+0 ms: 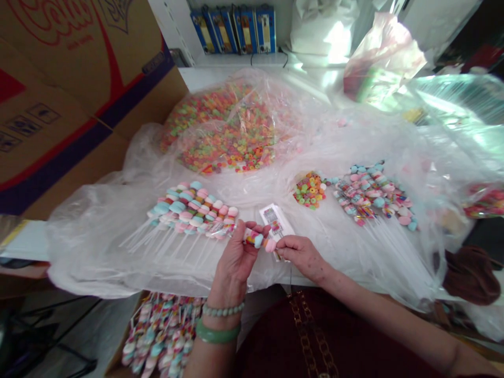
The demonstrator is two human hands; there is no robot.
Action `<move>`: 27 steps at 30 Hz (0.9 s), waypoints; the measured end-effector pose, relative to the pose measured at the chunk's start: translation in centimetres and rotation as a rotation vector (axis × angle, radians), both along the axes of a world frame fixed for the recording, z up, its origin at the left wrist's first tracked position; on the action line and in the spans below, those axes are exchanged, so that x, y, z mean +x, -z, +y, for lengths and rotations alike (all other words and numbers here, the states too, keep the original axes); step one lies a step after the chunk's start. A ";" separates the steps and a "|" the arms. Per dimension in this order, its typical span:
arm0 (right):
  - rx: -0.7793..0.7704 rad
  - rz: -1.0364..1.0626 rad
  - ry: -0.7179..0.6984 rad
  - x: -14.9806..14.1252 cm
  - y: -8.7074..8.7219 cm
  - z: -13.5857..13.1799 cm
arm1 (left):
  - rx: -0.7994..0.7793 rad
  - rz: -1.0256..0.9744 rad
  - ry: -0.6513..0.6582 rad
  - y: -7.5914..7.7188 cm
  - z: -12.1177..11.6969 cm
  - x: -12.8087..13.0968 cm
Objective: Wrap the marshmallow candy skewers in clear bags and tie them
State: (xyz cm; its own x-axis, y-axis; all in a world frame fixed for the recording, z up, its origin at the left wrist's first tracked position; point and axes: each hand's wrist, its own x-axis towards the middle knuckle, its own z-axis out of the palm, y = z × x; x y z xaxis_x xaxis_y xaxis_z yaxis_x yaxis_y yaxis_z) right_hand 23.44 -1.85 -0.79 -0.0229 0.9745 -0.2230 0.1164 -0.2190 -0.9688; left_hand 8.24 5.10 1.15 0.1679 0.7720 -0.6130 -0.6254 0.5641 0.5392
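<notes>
Between both hands, near the table's front edge, is a candy skewer [258, 240] with pink and blue marshmallow pieces, partly in a clear printed wrapper. My left hand [240, 252] is closed around its wrapped end. My right hand [301, 254] pinches at the other end, by the pink piece. Just behind the hands lies a stack of printed wrappers [271, 214]. Left of my left hand, a row of candy skewers [192, 207] rests with white sticks pointing toward me. To the right, a pile of wrapped skewers [374, 191] lies, sticks also toward me.
A big clear bag of colourful ring candies [232, 128] sits behind, with a small heap of rings [310, 189] nearer. A cardboard box [79, 94] stands at the left. Below the table edge is a box of finished-looking skewers [161, 331]. Plastic sheeting [98, 252] covers the table.
</notes>
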 end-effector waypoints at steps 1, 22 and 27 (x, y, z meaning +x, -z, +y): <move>-0.021 0.039 -0.004 -0.1 0.1 -0.1 | -0.022 -0.017 -0.021 0.0 0.1 -0.1; 0.020 0.091 0.145 -1.6 0.5 -0.1 | -0.010 -0.006 0.125 0.6 -2.0 2.2; 0.013 0.122 0.136 -1.7 1.0 -0.1 | -0.005 -0.007 0.142 0.3 -2.0 2.3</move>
